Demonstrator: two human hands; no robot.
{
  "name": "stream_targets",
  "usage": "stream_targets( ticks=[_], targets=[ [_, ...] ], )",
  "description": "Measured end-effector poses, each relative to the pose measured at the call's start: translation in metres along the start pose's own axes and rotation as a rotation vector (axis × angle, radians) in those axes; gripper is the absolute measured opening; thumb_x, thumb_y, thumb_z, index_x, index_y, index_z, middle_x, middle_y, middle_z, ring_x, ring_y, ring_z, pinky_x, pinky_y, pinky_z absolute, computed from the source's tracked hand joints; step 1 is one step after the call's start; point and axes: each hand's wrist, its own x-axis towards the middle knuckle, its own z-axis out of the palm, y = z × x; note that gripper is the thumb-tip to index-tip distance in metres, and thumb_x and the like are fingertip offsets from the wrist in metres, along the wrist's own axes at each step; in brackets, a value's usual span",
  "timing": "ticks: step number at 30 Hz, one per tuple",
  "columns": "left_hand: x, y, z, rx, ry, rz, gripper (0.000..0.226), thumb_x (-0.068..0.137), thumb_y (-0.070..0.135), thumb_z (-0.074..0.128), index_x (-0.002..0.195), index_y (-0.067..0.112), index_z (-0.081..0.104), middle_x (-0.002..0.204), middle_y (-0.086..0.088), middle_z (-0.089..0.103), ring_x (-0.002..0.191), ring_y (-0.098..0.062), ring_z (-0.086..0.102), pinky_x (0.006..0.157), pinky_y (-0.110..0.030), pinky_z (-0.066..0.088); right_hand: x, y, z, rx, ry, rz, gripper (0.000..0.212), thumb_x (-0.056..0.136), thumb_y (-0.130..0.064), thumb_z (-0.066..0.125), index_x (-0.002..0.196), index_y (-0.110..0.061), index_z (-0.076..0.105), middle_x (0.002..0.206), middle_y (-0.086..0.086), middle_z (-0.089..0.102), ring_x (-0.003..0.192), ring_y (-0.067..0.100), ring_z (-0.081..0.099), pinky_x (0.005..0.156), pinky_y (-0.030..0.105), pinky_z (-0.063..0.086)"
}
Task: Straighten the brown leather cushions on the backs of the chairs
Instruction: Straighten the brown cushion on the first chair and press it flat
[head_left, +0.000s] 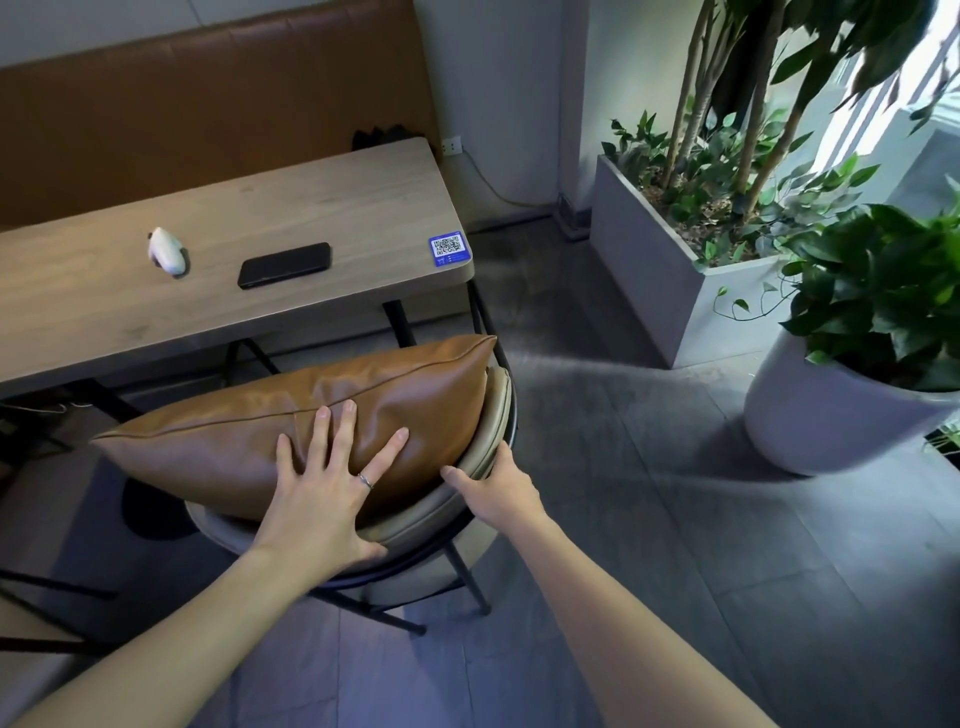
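A brown leather cushion (218, 441) lies tilted across a beige chair (493, 410) with a curved padded back and black metal legs. Its left corner sticks out past the chair, and its right corner rises above the backrest. My left hand (327, 488) rests flat on the cushion's near face with fingers spread and a ring on one finger. My right hand (498, 486) sits on the chair's backrest rim at the cushion's lower right edge, with its fingers curled over the padding.
A wooden table (311, 208) stands beyond the chair, holding a black phone (284, 264), a small white object (166, 251) and a QR sticker (448, 248). A brown bench back (208, 104) lines the wall. A rectangular planter (654, 270) and a round white pot (821, 410) stand to the right.
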Motion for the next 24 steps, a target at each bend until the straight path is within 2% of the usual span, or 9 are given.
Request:
stream_targets(
  ticks=[2, 4, 7, 10, 12, 14, 16, 21, 24],
  targets=[
    [0.001, 0.001, -0.009, 0.006, -0.041, -0.013, 0.140, 0.064, 0.088, 0.065, 0.144, 0.046, -0.042, 0.163, -0.021, -0.030, 0.154, -0.047, -0.015, 0.117, -0.073, 0.012, -0.010, -0.002, -0.004, -0.184, 0.058, -0.054, 0.079, 0.090, -0.065, 0.056, 0.147, -0.014, 0.035, 0.144, 0.012, 0.051, 0.128, 0.036, 0.052, 0.096, 0.044, 0.046],
    [0.002, 0.002, -0.024, -0.027, -0.111, -0.012, 0.122, 0.076, 0.087, 0.054, 0.143, 0.050, -0.042, 0.163, -0.018, -0.034, 0.154, -0.044, -0.020, 0.120, -0.071, 0.007, -0.021, -0.006, -0.008, -0.388, 0.130, -0.126, 0.058, 0.094, -0.059, 0.052, 0.129, -0.013, 0.047, 0.135, 0.012, 0.052, 0.123, 0.038, 0.054, 0.094, 0.046, 0.045],
    [-0.003, -0.003, -0.052, -0.162, -0.156, 0.002, 0.084, 0.093, 0.074, 0.042, 0.155, 0.055, -0.011, 0.172, -0.013, -0.016, 0.158, -0.038, -0.010, 0.122, -0.065, 0.010, -0.038, -0.017, -0.012, -0.610, 0.238, -0.261, 0.040, 0.099, -0.044, 0.047, 0.123, -0.012, 0.051, 0.131, 0.012, 0.056, 0.121, 0.038, 0.054, 0.096, 0.049, 0.042],
    [-0.014, -0.012, -0.079, -0.246, -0.127, -0.009, 0.059, 0.102, 0.062, 0.036, 0.157, 0.044, 0.028, 0.173, -0.004, 0.015, 0.159, -0.026, 0.010, 0.122, -0.058, 0.014, -0.060, -0.040, -0.013, -0.703, 0.299, -0.373, 0.037, 0.101, -0.040, 0.046, 0.121, -0.011, 0.055, 0.127, 0.012, 0.061, 0.119, 0.037, 0.056, 0.096, 0.049, 0.042],
    [-0.027, -0.021, -0.098, -0.265, -0.067, -0.032, 0.054, 0.103, 0.058, 0.036, 0.152, 0.035, 0.045, 0.167, 0.002, 0.033, 0.155, -0.021, 0.022, 0.122, -0.056, 0.017, -0.081, -0.062, -0.010, -0.750, 0.340, -0.449, 0.038, 0.101, -0.040, 0.045, 0.121, -0.009, 0.057, 0.125, 0.012, 0.063, 0.118, 0.036, 0.057, 0.097, 0.049, 0.042],
    [-0.042, -0.035, -0.117, -0.274, -0.007, -0.066, 0.052, 0.104, 0.055, 0.038, 0.148, 0.031, 0.050, 0.163, 0.003, 0.041, 0.152, -0.020, 0.028, 0.121, -0.055, 0.018, -0.105, -0.086, -0.003, -0.785, 0.378, -0.517, 0.039, 0.102, -0.039, 0.044, 0.124, -0.009, 0.057, 0.127, 0.012, 0.063, 0.120, 0.036, 0.057, 0.101, 0.051, 0.041],
    [-0.063, -0.053, -0.136, -0.293, 0.042, -0.106, 0.051, 0.104, 0.053, 0.039, 0.148, 0.029, 0.051, 0.162, 0.002, 0.042, 0.152, -0.021, 0.030, 0.120, -0.056, 0.019, -0.135, -0.112, 0.008, -0.818, 0.414, -0.586, 0.040, 0.103, -0.037, 0.042, 0.128, -0.009, 0.055, 0.132, 0.013, 0.061, 0.123, 0.036, 0.055, 0.104, 0.053, 0.039],
    [-0.140, -0.112, -0.179, -0.334, 0.133, -0.189, 0.052, 0.104, 0.050, 0.039, 0.151, 0.027, 0.047, 0.163, 0.001, 0.041, 0.152, -0.022, 0.028, 0.121, -0.057, 0.016, -0.220, -0.169, 0.050, -0.875, 0.488, -0.757, 0.043, 0.102, -0.040, 0.046, 0.136, -0.015, 0.049, 0.136, 0.012, 0.059, 0.125, 0.037, 0.055, 0.100, 0.053, 0.043],
    [-0.205, -0.154, -0.206, -0.315, 0.232, -0.230, 0.050, 0.104, 0.049, 0.039, 0.147, 0.026, 0.050, 0.156, 0.001, 0.049, 0.147, -0.023, 0.036, 0.118, -0.057, 0.022, -0.286, -0.203, 0.087, -0.888, 0.562, -0.872, 0.043, 0.101, -0.044, 0.048, 0.133, -0.016, 0.051, 0.132, 0.011, 0.061, 0.123, 0.036, 0.056, 0.099, 0.052, 0.044]
  ],
)
